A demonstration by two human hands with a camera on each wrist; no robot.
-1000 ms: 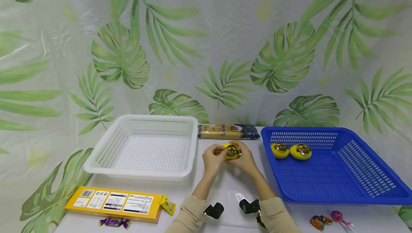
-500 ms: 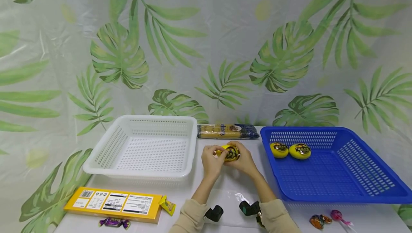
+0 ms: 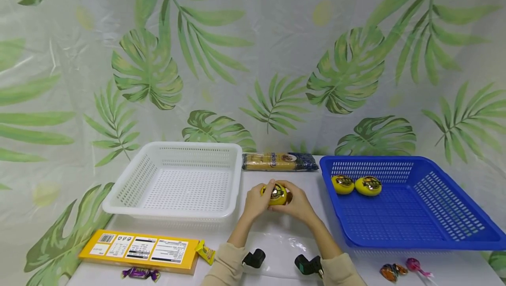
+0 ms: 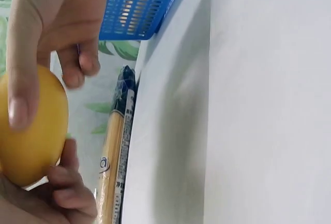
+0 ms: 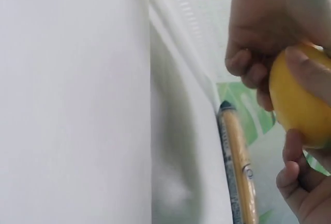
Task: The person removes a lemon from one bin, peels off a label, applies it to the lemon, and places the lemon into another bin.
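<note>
Between both hands is an oval yellow fruit (image 3: 279, 194) with a black and gold label on its upper side, held above the white table. My left hand (image 3: 254, 201) grips its left side, thumb lying across the front. From the right, my right hand (image 3: 298, 203) curls round it, fingers behind and thumb below. In the left wrist view the fruit (image 4: 39, 125) is smooth and unlabelled on its visible side. The right wrist view shows it (image 5: 300, 100) between the fingers of both hands. Two similar labelled yellow fruits (image 3: 368, 186) lie in the blue basket (image 3: 395, 229).
A white basket (image 3: 170, 211) stands left. A spaghetti pack (image 3: 280, 161) lies behind the hands. At front left are a yellow box (image 3: 138, 251), a yellow sachet (image 3: 206, 252) and a purple-wrapped candy (image 3: 140, 273). An orange-brown wrapped candy (image 3: 393, 272) and a lollipop (image 3: 413, 265) lie front right.
The held fruit has been turned and brought slightly left and nearer. The left thumb now lies upright across it, and the right thumb has shifted below. The baskets and other items stay put.
</note>
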